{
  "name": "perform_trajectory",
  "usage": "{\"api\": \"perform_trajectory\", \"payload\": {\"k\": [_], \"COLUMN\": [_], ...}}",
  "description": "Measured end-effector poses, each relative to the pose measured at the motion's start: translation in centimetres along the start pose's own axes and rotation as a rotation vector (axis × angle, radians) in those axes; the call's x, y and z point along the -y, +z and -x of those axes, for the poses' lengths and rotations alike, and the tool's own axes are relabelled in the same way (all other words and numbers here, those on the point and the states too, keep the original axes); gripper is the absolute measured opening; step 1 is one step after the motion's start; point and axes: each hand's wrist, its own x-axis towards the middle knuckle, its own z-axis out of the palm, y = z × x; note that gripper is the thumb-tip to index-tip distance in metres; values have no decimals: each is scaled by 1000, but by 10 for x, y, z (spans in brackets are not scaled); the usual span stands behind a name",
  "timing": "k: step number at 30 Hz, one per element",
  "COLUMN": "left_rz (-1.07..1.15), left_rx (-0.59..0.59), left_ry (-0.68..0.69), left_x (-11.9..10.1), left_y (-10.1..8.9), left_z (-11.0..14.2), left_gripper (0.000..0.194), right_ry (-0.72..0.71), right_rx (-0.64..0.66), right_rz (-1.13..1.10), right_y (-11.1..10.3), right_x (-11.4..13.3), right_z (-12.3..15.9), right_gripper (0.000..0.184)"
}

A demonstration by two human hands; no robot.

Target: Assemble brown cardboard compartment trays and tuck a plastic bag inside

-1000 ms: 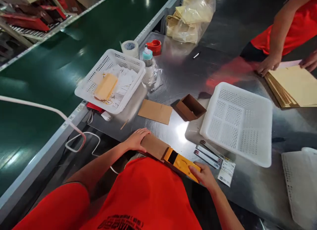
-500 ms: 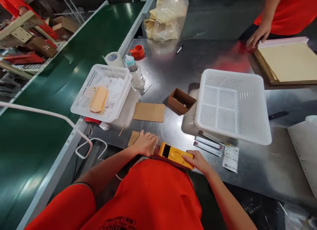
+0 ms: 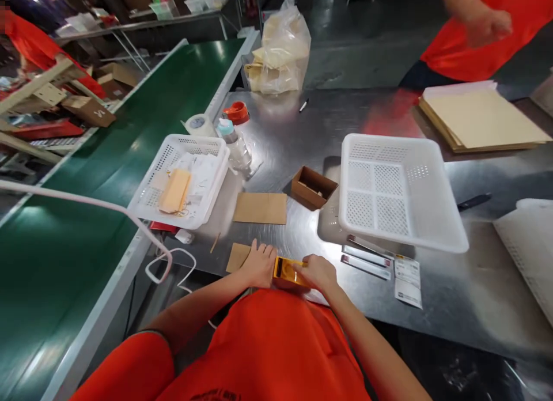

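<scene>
My left hand [image 3: 260, 267] lies spread on one cardboard piece [image 3: 237, 258]; my right hand [image 3: 320, 272] grips one yellow object [image 3: 287, 270]. One box [image 3: 306, 199] stands farther.

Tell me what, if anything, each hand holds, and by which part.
The right hand holds the yellow item by its right end. The left hand is at the item's left end, beside brown cardboard; whether it grips either cannot be told.

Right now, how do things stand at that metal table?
Left hand: on tan cardboard piece. Right hand: gripping yellow boxy tool. Open brown cardboard box: beyond both hands, not blocking them.
</scene>
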Motion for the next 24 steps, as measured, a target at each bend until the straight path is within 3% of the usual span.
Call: {"api": "perform_trajectory", "payload": {"k": [5,9,15,18,20,22,24], "left_rz": [80,153,223,376,509,619,653], "left_rx": [-28,-78,-141,-239,-317,-338,-302], "left_ry": [38,47,147,251,345,298,199], "left_x": [1,-3,-30,-53,-61,-60,-58], "left_y": [-2,-8,-40,-67,-80,-83,-75], "left_z": [0,3,8,23,32,33,24], "left_gripper": [80,76,68,74,80,82,84], "right_ry": [49,76,181,229,316,509,654], "right_rx": [-56,-100,-198,-252,-265,-286,-387], "right_rz": [32,28,33,88,102,35,-16], "right_y": [-8,-23,-47,-53,-57,-58,-51], "right_x": [3,-2,-1,-23,-50,-79,-96], "right_z": [2,22,39,53,77,109,139], "right_gripper": [53,60,58,44,46,59,61]}}
